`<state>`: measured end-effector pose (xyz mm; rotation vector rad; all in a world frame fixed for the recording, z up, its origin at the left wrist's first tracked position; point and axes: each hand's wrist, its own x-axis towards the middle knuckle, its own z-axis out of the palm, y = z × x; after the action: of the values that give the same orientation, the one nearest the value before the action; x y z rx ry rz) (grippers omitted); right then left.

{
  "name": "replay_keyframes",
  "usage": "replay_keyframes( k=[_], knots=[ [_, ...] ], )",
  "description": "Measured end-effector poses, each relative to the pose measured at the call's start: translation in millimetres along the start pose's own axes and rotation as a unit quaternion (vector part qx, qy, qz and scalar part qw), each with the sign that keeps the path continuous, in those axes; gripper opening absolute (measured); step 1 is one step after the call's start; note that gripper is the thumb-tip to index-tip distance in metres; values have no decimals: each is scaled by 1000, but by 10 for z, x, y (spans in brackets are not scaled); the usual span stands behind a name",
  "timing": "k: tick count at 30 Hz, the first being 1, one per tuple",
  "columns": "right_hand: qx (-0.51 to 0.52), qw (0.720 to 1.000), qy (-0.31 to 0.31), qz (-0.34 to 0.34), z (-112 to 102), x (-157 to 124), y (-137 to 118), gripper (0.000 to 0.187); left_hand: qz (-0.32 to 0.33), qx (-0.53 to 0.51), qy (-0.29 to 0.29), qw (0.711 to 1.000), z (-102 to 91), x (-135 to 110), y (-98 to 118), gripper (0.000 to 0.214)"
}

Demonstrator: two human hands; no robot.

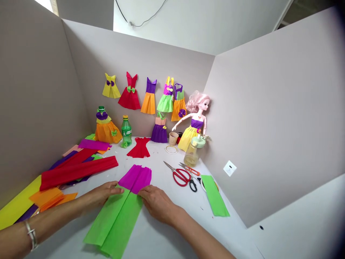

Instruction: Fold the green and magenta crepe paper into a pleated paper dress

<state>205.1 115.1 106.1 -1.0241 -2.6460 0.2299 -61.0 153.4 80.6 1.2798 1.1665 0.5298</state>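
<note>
A paper dress lies at the table's front, with a magenta crepe-paper top (136, 178) and a long green crepe-paper skirt (118, 219). A fold or seam runs down its middle. My left hand (106, 192) is closed on the left edge where magenta meets green, thumb on top and the other fingers partly hidden. On the opposite edge, at the same height, my right hand (156, 201) pinches the paper. The skirt's lower end spreads towards me. Just beyond the magenta top lies a small red paper dress (139, 147).
Red-handled scissors (181, 177), orange snips (191, 169) and a green paper strip (215, 196) lie to the right. Coloured crepe paper (78, 172) is piled left. Behind stand a green bottle (126, 131), a doll (195, 122) and a lidded jar (192, 154). Paper dresses (129, 93) hang on the partition.
</note>
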Motion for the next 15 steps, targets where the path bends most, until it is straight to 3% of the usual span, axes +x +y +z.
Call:
replay_keyframes(
  k=[4,7,10,15],
  knots=[
    [-31,999,-29,-24,28,6,47,27,65,154,46,985,-421,-45,-149,63],
    [-52,997,-44,-37,13,11,40,25,159,262,69,949,-683,-118,-234,50],
    [-102,990,-66,-68,-51,23,-28,19,238,356,18,903,-787,-127,-300,39],
    [-213,957,-128,-148,-150,92,-164,11,351,513,-108,776,-701,-34,-268,72]
  ],
)
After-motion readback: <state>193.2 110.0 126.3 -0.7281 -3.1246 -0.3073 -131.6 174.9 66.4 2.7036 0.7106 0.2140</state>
